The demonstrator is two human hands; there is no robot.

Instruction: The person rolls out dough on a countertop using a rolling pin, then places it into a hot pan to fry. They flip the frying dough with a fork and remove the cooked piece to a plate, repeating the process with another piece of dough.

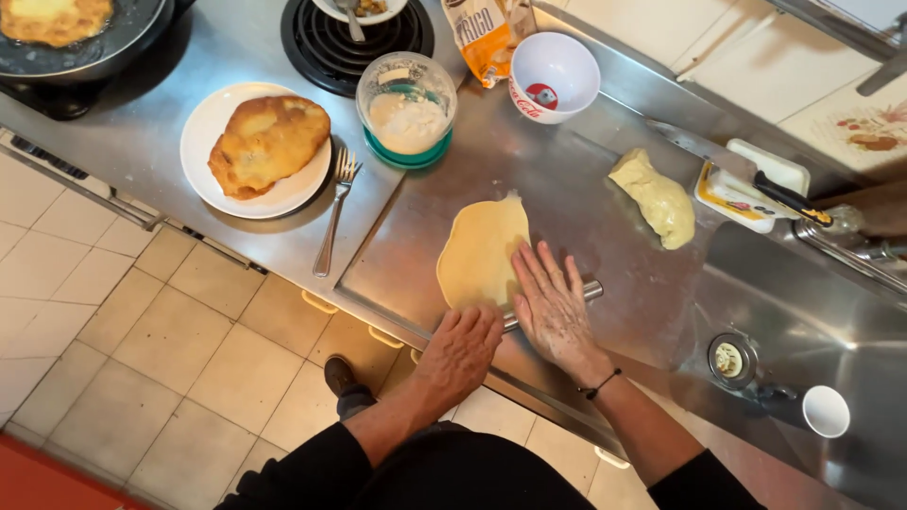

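Now, head view: your left hand and right hand press flat, fingers spread, gripping nothing, on a metal rolling pin at 6 o'clock of the flattened dough on the steel counter. Rolling step; the next pass probably needs even pressure. Dough lump at 2 o'clock.

Pale dough sheet lies flat near the bench's front edge; steel rolling pin across its near end.

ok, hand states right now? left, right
Left hand: open, palm down, pressing on the metal rolling pin at the flat dough.
Right hand: open, fingers spread flat, pressing on the same pin.
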